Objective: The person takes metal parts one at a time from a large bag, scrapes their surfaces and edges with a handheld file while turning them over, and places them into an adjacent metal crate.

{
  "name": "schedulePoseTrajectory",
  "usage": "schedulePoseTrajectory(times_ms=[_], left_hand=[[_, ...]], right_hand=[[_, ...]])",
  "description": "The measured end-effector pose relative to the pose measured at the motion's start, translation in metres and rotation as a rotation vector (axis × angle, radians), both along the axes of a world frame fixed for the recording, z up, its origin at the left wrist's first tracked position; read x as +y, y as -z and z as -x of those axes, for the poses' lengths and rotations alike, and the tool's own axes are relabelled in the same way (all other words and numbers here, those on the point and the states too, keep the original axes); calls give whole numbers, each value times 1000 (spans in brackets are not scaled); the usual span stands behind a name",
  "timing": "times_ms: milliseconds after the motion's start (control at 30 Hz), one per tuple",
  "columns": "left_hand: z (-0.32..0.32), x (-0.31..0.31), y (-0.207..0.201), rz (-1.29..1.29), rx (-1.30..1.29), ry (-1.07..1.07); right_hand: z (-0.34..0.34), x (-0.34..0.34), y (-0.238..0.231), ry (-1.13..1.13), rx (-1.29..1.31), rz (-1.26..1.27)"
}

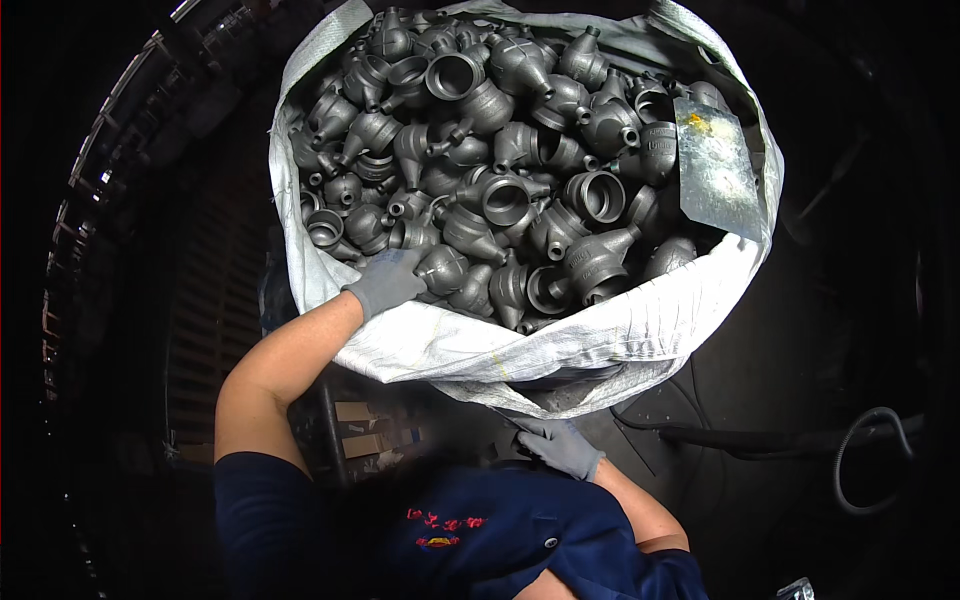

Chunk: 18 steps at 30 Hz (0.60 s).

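Grey metal castings (478, 235): a big jumbled heap of them, all piled up inside the bag and spread pretty much from edge to edge. Round bodies, narrow necks, some with their wide open mouths facing up.
Bag (690, 300): white, woven, top wide open, rim rolled outward along the near edge.
Left hand (388, 283): grey glove, reaching over the bag's near-left corner, right up against the castings there. Fingers are partly tucked out of sight, so can't tell if they're gripping one.
Right hand (562, 447): also gloved, just outside the near edge, below the hanging fold. Fingers look a bit bent, but can't tell what they've got, if anything.
Flat plate (715, 170): grey with a yellow-orange smudge, resting at the bag's right edge, partly over the castings.
Shirt (370, 520): dark blue, red stitching on the chest.
Floor stuff: dark hose (760, 440) off past the near-right corner.
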<state>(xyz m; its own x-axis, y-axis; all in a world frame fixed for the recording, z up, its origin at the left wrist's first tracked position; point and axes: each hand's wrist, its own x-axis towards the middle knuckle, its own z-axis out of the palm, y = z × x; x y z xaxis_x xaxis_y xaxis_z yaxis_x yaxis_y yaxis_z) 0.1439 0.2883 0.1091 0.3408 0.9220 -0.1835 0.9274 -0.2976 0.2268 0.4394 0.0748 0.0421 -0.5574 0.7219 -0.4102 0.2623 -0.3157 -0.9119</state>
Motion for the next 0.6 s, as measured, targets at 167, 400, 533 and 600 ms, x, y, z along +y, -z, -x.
schedulePoseTrajectory(times_ms=[167,400,533,600], left_hand=[[-3,-6,1,-97,59,46],[2,-26,-71,-283,-275,52],[21,-79,-139,-116,-886,-192],[43,-110,-152,-183,-1058,-245]], right_hand=[[9,-6,11,4,24,-41],[18,-5,-10,3,83,50],[27,1,-26,-30,80,34],[39,9,-50,-105,73,119]])
